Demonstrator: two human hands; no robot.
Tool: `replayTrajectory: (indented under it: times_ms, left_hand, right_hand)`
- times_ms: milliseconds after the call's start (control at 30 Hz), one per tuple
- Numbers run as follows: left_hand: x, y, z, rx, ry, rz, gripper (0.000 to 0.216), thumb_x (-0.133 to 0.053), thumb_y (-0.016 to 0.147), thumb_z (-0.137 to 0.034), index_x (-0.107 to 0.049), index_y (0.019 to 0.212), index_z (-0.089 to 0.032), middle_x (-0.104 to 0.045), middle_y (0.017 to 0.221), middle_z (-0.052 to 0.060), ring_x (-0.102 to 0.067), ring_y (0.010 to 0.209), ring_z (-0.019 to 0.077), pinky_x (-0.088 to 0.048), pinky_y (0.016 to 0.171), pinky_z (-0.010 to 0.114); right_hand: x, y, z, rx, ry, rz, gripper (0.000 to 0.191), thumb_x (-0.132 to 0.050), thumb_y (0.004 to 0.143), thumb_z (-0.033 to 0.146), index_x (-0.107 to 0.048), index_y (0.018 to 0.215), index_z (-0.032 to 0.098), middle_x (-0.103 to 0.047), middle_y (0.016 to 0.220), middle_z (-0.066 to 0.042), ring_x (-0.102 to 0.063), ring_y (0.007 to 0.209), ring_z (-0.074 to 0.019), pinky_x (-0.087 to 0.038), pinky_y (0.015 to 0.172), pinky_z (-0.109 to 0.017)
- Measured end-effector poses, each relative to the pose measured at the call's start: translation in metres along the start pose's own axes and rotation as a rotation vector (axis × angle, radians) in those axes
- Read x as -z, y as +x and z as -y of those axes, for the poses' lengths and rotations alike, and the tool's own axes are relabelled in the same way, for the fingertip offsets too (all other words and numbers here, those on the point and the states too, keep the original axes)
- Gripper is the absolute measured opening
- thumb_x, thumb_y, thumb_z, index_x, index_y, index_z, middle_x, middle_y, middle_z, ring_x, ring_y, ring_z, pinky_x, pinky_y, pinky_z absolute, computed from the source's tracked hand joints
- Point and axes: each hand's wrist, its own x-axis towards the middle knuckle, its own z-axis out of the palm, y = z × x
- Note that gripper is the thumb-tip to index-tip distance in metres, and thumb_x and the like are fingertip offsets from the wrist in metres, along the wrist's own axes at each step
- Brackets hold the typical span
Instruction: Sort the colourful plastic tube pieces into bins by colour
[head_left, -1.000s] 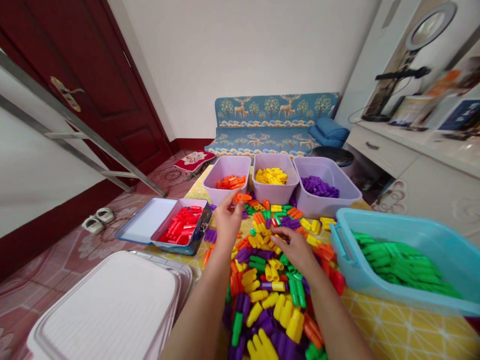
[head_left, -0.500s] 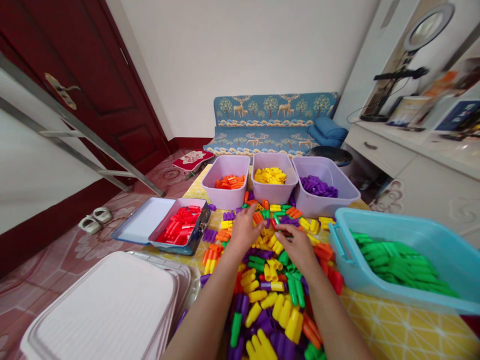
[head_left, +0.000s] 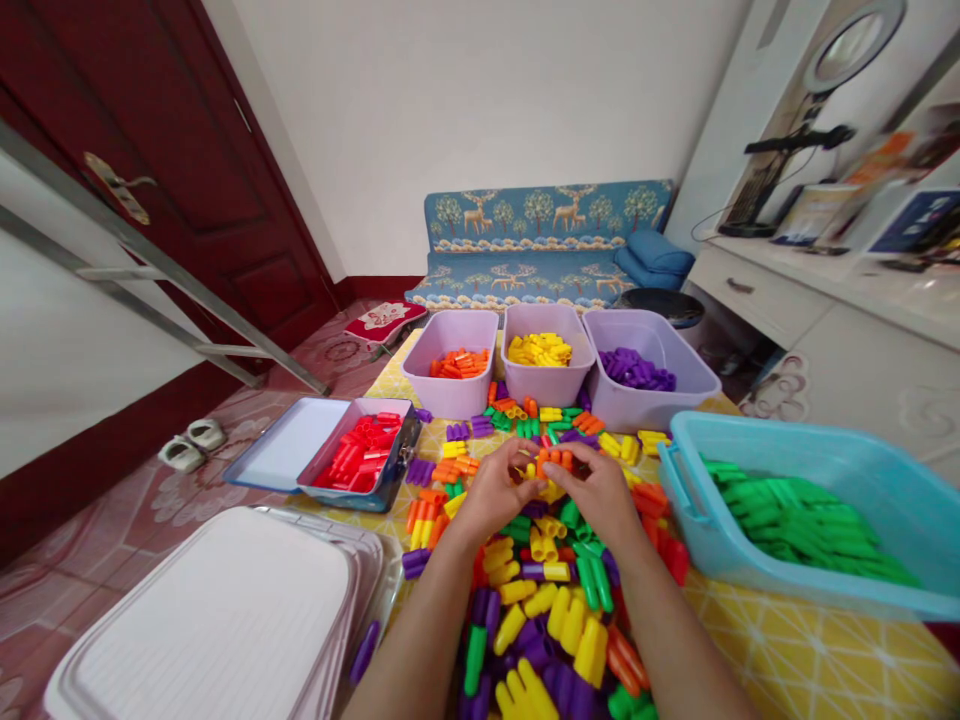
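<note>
Over the heap of coloured plastic finger-shaped toy blocks (head_left: 562, 610), both my hands meet near the middle of the table. An orange toy block (head_left: 555, 459) is between them. My right hand (head_left: 600, 492) has its thumb and fingers closed at the block's right side. My left hand (head_left: 496, 492) curls in from the other side, fingertips and thumb pinched at the block's left part. Fingers partly cover the block, and a bit of yellow shows just beneath it. Loose yellow, purple, green and orange blocks lie under and around both hands.
Lilac bins hold orange (head_left: 450, 395), yellow (head_left: 546, 385) and purple blocks (head_left: 649, 408) at the back. A blue bin (head_left: 787, 575) of green blocks stands right. Left are an open tin (head_left: 390, 480) of red blocks and stacked white lids (head_left: 202, 610). A patterned sofa (head_left: 547, 250) stands behind.
My left hand has drawn back toward me from the far blocks, bringing an orange block with it. My right hand has shifted slightly, and both hands now meet at that block.
</note>
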Motion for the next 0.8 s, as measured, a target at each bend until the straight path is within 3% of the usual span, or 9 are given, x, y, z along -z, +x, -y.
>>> replayTrajectory:
  times_ms: [167,267,400,533,633,700,800]
  left_hand:
    - [-0.006,0.001,0.01,0.054,-0.268,0.001,0.032,-0.067,0.077,-0.028,-0.053,0.103,-0.016,-0.056,0.07,-0.003,-0.051,0.06,0.0083,-0.039,0.057,0.019]
    - [-0.004,0.001,0.009,0.017,-0.217,0.001,0.029,-0.065,0.079,-0.027,-0.053,0.103,-0.017,-0.054,0.068,-0.004,-0.047,0.059,0.0077,-0.036,0.055,0.018]
    - [0.001,-0.003,0.007,-0.011,-0.09,-0.005,0.027,-0.067,0.077,-0.028,-0.057,0.1,-0.017,-0.041,0.058,-0.007,-0.036,0.052,0.0065,-0.027,0.05,0.018]
    - [0.002,-0.002,0.007,0.028,-0.115,-0.075,0.033,-0.059,0.083,-0.043,-0.062,0.102,-0.016,-0.048,0.056,-0.005,-0.043,0.051,0.009,-0.033,0.052,0.02]
    - [0.001,0.0,0.008,0.003,-0.115,-0.152,0.037,-0.05,0.088,-0.046,-0.065,0.101,-0.015,-0.066,0.071,0.002,-0.06,0.072,0.0157,-0.046,0.072,0.027]
    - [0.001,0.001,0.01,-0.029,-0.092,-0.191,0.036,-0.049,0.089,-0.044,-0.068,0.097,-0.015,-0.071,0.084,0.006,-0.064,0.087,0.019,-0.046,0.087,0.031]
    - [0.001,0.001,0.012,-0.05,-0.028,-0.235,0.03,-0.052,0.088,-0.039,-0.07,0.09,-0.015,-0.072,0.095,0.008,-0.064,0.095,0.0203,-0.046,0.092,0.033]
  right_hand:
    - [-0.011,-0.005,-0.002,-0.187,0.343,-0.13,0.033,-0.075,0.066,0.044,-0.07,0.083,0.016,-0.062,0.063,0.001,-0.051,0.056,-0.0131,-0.04,0.053,-0.025]
    - [-0.016,-0.006,-0.003,-0.226,0.464,-0.267,0.035,-0.077,0.064,0.044,-0.069,0.083,0.016,-0.056,0.059,0.004,-0.042,0.05,-0.0089,-0.034,0.047,-0.022]
    - [-0.004,-0.001,-0.003,-0.282,0.569,-0.442,0.037,-0.08,0.058,0.045,-0.065,0.08,0.019,-0.058,0.066,0.004,-0.042,0.05,-0.0076,-0.032,0.042,-0.019]
    - [0.003,0.001,-0.004,-0.4,0.655,-0.365,0.04,-0.082,0.054,0.049,-0.059,0.072,0.02,-0.051,0.057,0.006,-0.043,0.045,-0.0076,-0.037,0.041,-0.02]
    - [-0.002,0.0,-0.005,-0.422,0.672,-0.287,0.041,-0.081,0.055,0.049,-0.06,0.073,0.02,-0.053,0.058,0.005,-0.048,0.046,-0.0093,-0.042,0.042,-0.022]
    - [-0.006,-0.001,-0.005,-0.419,0.674,-0.242,0.041,-0.082,0.054,0.048,-0.063,0.076,0.019,-0.056,0.061,0.004,-0.052,0.049,-0.0106,-0.045,0.045,-0.023]
    - [-0.008,-0.001,-0.005,-0.407,0.659,-0.193,0.043,-0.083,0.054,0.045,-0.067,0.084,0.018,-0.061,0.067,0.002,-0.055,0.055,-0.0117,-0.048,0.05,-0.024]
